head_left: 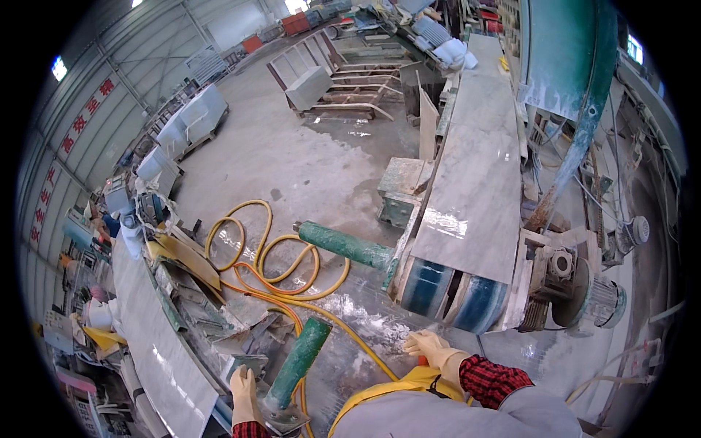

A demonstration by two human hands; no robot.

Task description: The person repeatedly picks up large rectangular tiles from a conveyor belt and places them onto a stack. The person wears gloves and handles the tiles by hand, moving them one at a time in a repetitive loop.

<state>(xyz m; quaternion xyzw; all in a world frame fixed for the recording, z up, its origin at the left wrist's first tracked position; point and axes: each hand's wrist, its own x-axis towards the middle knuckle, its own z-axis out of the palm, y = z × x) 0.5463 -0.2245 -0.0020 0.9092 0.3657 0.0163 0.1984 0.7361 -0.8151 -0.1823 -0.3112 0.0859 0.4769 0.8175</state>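
Note:
I wear pale rubber gloves and red-and-black checked sleeves. My left hand (pixel 244 390) is at the lower left, beside a grey metal bracket (pixel 247 362) and a green roller (pixel 301 361) that stands tilted. Its fingers are slightly bent and apart, with nothing visible in them; whether they touch the bracket I cannot tell. My right hand (pixel 432 349) is in front of my yellow apron (pixel 376 394), its fingers closed on a small orange-red thing (pixel 423 360) mostly hidden under the glove. Past that hand, a pale stone slab (pixel 475 175) lies on a blue-drum conveyor (pixel 478 303).
A second green roller (pixel 343 244) juts left from the conveyor. Yellow hose (pixel 263 266) loops across the wet floor. A motor (pixel 602 299) sits at the right. Another long slab (pixel 153 343) lies at the left. Farther off stand a wooden rack (pixel 343 80) and stacked blocks (pixel 193 117).

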